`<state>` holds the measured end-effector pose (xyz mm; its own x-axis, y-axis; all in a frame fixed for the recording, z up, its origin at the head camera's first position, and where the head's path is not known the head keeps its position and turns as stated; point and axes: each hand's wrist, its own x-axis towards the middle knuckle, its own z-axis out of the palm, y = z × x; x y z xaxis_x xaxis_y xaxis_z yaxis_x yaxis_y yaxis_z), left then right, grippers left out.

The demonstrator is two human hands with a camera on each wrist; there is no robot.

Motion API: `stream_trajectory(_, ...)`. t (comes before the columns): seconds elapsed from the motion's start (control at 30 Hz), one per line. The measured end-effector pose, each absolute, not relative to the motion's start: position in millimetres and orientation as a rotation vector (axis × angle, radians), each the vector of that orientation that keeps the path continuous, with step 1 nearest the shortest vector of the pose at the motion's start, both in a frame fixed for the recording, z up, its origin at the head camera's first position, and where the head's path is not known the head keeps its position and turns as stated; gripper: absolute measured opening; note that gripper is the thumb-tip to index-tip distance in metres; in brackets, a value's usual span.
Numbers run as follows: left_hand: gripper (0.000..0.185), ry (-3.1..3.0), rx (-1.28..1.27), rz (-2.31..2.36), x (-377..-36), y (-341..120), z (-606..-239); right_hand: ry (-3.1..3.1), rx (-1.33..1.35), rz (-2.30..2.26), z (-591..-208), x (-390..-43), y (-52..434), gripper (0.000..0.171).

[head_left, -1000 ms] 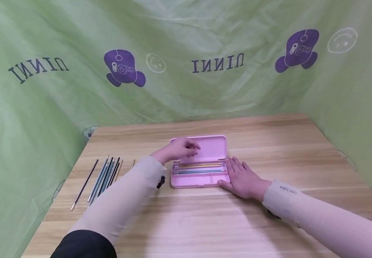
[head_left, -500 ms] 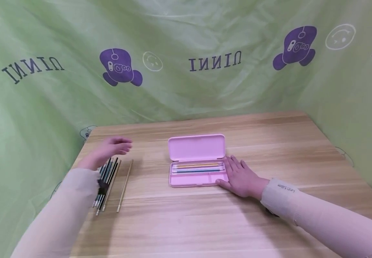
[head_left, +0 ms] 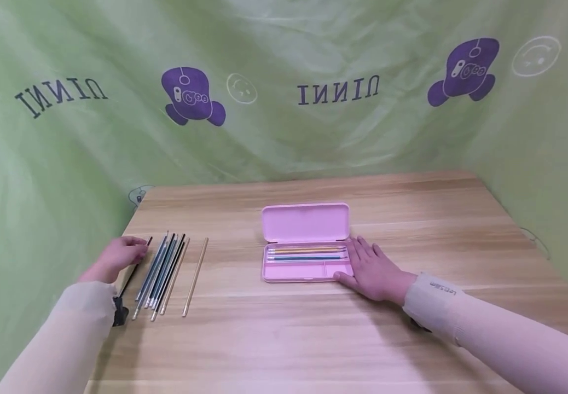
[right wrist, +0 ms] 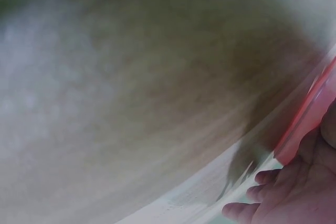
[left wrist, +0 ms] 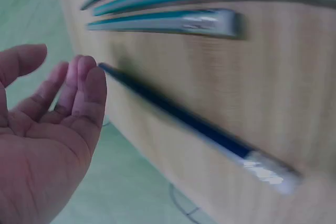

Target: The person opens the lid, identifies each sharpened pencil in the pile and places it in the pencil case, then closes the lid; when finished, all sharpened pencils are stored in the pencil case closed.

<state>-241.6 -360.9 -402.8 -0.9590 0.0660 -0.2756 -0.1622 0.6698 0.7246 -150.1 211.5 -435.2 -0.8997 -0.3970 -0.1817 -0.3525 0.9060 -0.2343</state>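
Pencils lie in a loose bundle near the left edge of the tabletop, with one pale pencil just to the bundle's right. Your left hand was above that bundle half a second ago; now it is lower and farther left, at the far end of the dark pencil nearest the left edge. Its fingers are relaxed and your thumb stands apart, so you grasp nothing; I cannot tell whether a fingertip touches the pencil. That shift seems to single out this pencil, which is not yet lifted. Your right hand stays flat and ungripping against the right side of the pink case, mid-tabletop, apparently steadying it; pencils already lie in its far compartment.
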Motion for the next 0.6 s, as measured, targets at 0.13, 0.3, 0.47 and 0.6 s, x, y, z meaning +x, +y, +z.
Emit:
stream_trajectory(0.13, 0.044, 2.622, -0.114, 1.135, -237, -356, -408, 2.846, -0.568, -0.280, -434, -151, 212, 0.093)
stream_trajectory(0.3, 0.041, 2.724, -0.108, 0.996, -234, -339, -409, 2.857, -0.567, -0.301, -432, -150, 216, 0.093)
stream_trajectory(0.47, 0.040, 2.752, -0.120, 0.905, -236, -328, -408, 2.877, -0.550, -0.287, -434, -151, 220, 0.093)
stream_trajectory(0.6, 0.039, 2.725, -0.117, 0.861, -236, -329, -410, 2.874, -0.561, -0.293, -435, -152, 220, 0.094)
